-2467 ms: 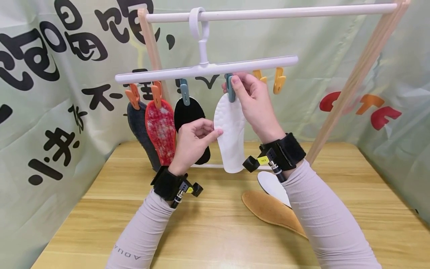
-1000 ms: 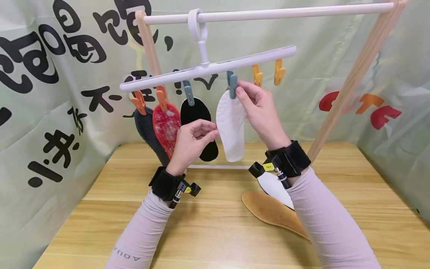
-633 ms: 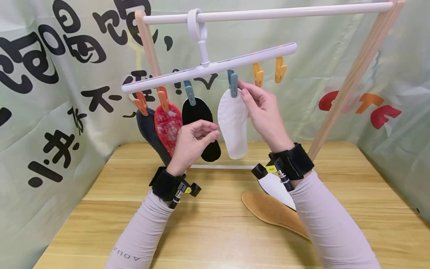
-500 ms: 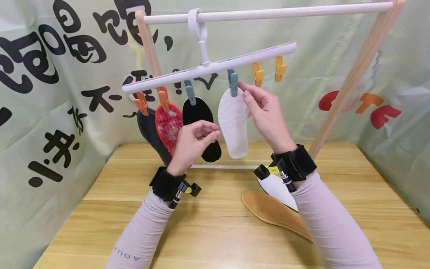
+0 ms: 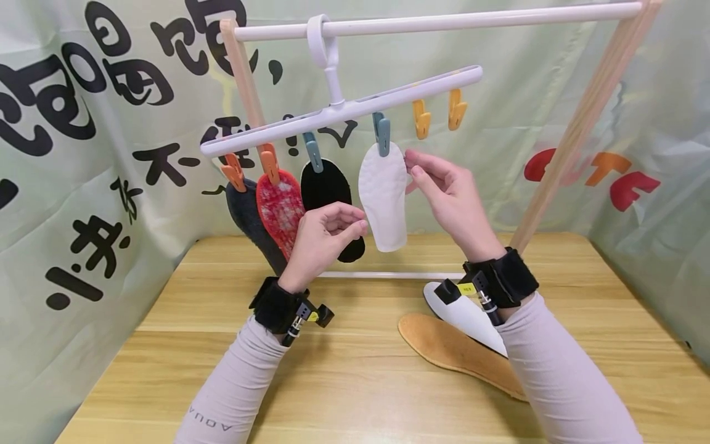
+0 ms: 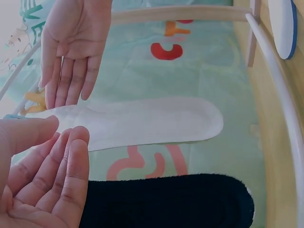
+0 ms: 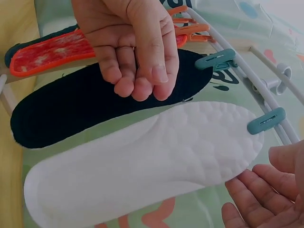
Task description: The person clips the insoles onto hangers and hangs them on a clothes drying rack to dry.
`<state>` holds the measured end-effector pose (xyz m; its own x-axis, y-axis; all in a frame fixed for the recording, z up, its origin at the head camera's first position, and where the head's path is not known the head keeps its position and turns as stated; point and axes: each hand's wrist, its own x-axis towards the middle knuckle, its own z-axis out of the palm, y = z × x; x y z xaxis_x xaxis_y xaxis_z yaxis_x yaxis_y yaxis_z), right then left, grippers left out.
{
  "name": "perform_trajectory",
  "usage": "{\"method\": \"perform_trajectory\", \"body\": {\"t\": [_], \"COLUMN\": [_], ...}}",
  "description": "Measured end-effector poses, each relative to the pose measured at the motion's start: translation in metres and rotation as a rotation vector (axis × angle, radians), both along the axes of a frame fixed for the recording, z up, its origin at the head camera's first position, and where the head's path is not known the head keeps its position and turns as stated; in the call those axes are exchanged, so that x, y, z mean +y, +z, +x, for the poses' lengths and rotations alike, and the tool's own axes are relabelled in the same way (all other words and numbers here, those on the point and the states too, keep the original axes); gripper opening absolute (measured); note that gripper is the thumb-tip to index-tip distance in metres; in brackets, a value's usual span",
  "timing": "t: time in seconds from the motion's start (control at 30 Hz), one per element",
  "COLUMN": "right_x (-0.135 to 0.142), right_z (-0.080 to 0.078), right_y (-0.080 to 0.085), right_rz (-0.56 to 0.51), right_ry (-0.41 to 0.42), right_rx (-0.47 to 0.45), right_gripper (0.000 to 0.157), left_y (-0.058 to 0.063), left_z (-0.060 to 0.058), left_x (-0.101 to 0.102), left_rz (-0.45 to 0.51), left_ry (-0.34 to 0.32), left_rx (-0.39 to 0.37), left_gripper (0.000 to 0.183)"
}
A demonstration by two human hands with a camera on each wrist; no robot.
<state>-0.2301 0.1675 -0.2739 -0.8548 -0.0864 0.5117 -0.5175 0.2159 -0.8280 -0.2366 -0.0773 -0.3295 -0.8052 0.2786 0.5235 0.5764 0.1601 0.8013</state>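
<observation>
A white insole hangs by its top from a teal clothespin on the white hanger. Beside its upper right edge is my right hand, fingers loosely bent and holding nothing; whether a fingertip touches the edge, I cannot tell. My left hand hovers left of the white insole, in front of the black insole, thumb and fingers apart. The right wrist view shows a gap between the left hand and the white insole. A red insole and a dark grey one hang from orange clothespins.
Two yellow clothespins hang at the hanger's raised right end with nothing in them. A tan insole and a white dark-edged insole lie on the wooden table. The hanger hooks over a white rod between wooden posts.
My right hand has let go of the teal clothespin and moved right and down. The hanger's right end has risen, and the white insole hangs higher. The left hand has barely moved.
</observation>
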Motion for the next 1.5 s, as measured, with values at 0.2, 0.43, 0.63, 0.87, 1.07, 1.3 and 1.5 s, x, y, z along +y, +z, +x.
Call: {"method": "perform_trajectory", "body": {"t": [0.2,0.43,0.63,0.87,1.07,1.3,1.5], "right_x": [0.011,0.022,0.030,0.042,0.052,0.058,0.063], "right_z": [0.004,0.009,0.019,0.031,0.041,0.051,0.057], "right_y": [-0.007,-0.017,-0.023,-0.033,-0.040,-0.049,-0.055], "right_rz": [0.030,0.088,0.189,0.330,0.433,0.536,0.555], "right_ry": [0.006,0.010,0.001,0.031,0.054,0.063,0.077], "right_rx": [-0.028,-0.057,-0.103,-0.139,-0.210,-0.210,-0.172], "right_gripper": [0.042,0.040,0.039,0.040,0.040,0.038,0.034], "left_y": [-0.003,-0.006,-0.008,-0.012,-0.015,-0.018,-0.021], "left_z": [0.003,0.006,0.008,0.010,0.014,0.019,0.024], "left_x": [0.005,0.009,0.013,0.019,0.025,0.031,0.040], "left_rz": [-0.017,-0.040,-0.084,-0.136,-0.205,-0.276,-0.332], "left_ry": [-0.029,-0.056,-0.056,-0.062,-0.075,-0.112,-0.162], "left_rx": [-0.006,-0.025,-0.023,-0.022,-0.028,-0.045,-0.057], "left_gripper": [0.011,0.010,0.015,0.012,0.011,0.012,0.011]}}
